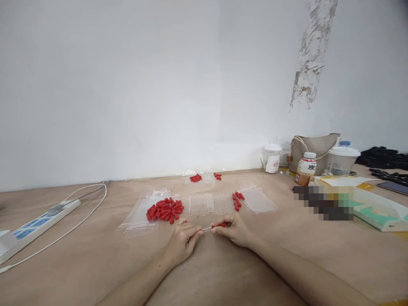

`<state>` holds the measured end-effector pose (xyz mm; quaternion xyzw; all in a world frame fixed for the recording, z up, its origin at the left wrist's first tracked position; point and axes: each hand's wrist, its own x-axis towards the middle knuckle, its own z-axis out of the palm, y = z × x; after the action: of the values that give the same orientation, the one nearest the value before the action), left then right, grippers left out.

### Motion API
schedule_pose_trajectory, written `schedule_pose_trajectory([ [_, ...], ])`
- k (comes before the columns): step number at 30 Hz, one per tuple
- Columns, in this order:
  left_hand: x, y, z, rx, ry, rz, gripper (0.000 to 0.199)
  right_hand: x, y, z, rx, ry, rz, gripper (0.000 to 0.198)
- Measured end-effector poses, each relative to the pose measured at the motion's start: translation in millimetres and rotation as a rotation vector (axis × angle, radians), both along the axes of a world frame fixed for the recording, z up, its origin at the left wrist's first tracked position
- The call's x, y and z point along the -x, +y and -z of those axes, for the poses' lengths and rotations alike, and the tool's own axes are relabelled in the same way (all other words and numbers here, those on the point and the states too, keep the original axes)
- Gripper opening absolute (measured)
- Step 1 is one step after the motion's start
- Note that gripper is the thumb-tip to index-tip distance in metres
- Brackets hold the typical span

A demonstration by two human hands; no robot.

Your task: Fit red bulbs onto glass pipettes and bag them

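Pinched in my left hand (185, 240) is a thin clear dropper tube (207, 229). My right hand (232, 230) is closed around a red rubber bulb (222, 225), which sits at the tube's right end; how deep the tube goes in is hidden by the fingers. Beyond my left hand lies a pile of red rubber bulbs (165, 209). A row of clear tubes (208, 204) lies side by side in front of both hands. Several more red bulbs (237, 200) rest at the row's right end.
Clear plastic bags (145, 210) lie under the left pile, with more bags (256, 199) at right. A bagged set (208, 177) lies near the wall. At left is a power strip (41, 223); at right, a cup (272, 159), a bottle (306, 169) and a tray (379, 212).
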<state>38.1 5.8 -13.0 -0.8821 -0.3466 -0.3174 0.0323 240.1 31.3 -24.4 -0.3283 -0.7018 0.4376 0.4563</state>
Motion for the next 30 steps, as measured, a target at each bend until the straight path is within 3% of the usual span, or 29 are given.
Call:
schedule_pose_trajectory([
  [6,-1,1,-2.4,0.059,-0.038,-0.018,0.031,-5,3,-7,0.258,0.158,-0.148,0.047],
  [11,-3,-3,-5.3,0.095,-0.041,-0.045,0.037,12,-12,-5,0.237,0.326,-0.086,0.031],
  [14,0,-6,-7.8,0.109,-0.063,0.0,0.033,21,-14,-10,0.237,0.351,-0.062,0.031],
  [17,5,-6,-9.9,0.119,-0.127,-0.003,0.028,7,8,-23,0.216,0.237,0.122,0.04],
  [20,8,-3,-9.5,0.11,-0.188,-0.086,0.027,-31,48,-38,0.121,-0.151,0.534,0.038],
  [21,9,-1,-8.9,0.104,-0.195,-0.11,0.025,-44,61,-41,0.113,-0.202,0.605,0.036],
  [25,8,2,-6.7,0.093,-0.156,-0.133,0.023,-82,95,-37,0.114,-0.372,0.796,0.032],
  [30,10,3,-4.7,0.075,-0.09,-0.126,0.024,-89,101,-17,0.154,-0.569,0.891,0.03],
])
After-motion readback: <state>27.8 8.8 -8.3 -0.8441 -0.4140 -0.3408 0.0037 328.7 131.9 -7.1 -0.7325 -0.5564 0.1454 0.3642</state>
